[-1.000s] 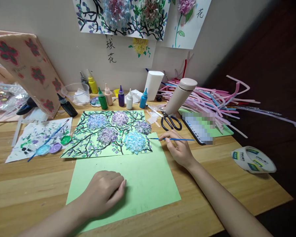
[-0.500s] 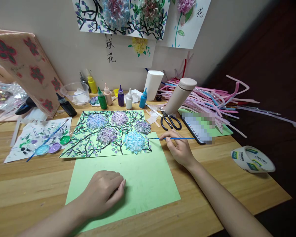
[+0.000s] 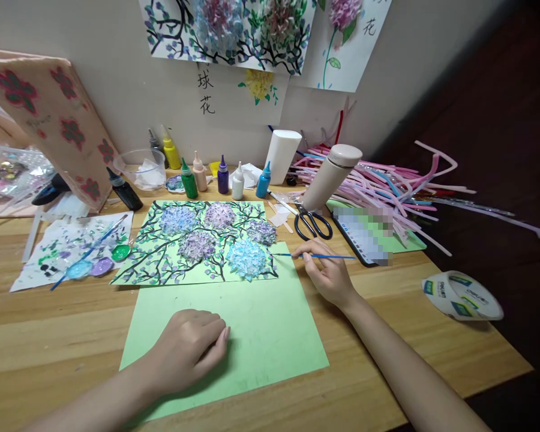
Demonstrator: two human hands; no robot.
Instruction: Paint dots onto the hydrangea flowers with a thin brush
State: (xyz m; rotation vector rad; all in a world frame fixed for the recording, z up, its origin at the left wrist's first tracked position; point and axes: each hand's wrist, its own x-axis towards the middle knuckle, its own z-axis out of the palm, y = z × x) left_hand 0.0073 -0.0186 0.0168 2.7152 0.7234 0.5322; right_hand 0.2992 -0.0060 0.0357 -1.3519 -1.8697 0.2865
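brush at the edge of the flower picture, off hand lying low

take the flower picture (image 3: 198, 239) as the dial, twelve toward the wall. it lies flat, mid-table, over the far part of a plain green sheet (image 3: 270, 330), which perhaps shields the table (image 3: 414, 300).

out past three o'clock, the right hand (image 3: 326, 273) has thumb and fingers clamped on a thin blue brush (image 3: 335, 257). the handle lies almost level and the tip points in at the right edge, just beside the pale blue flower (image 3: 246, 260); whether the bristles touch paper i cannot tell. a low hold like that probably steadies fine strokes and spares the raised petals.

at six, the left hand (image 3: 195, 345) rests on the green sheet, fingers folded in together, palm hidden; i cannot tell if anything is under it. it seems to sit there as a quiet prop, clear of the painted branches.

at nine, a paint-spotted paper (image 3: 31, 270) carries small pools of paint and a second brush (image 3: 96, 245), likely laid there to keep wet colour off the wood.

paint bottles (image 3: 189, 184) stand upright from twelve round past one, presumably within reach but out of the way. just short of three lie black-handled scissors (image 3: 314, 227).
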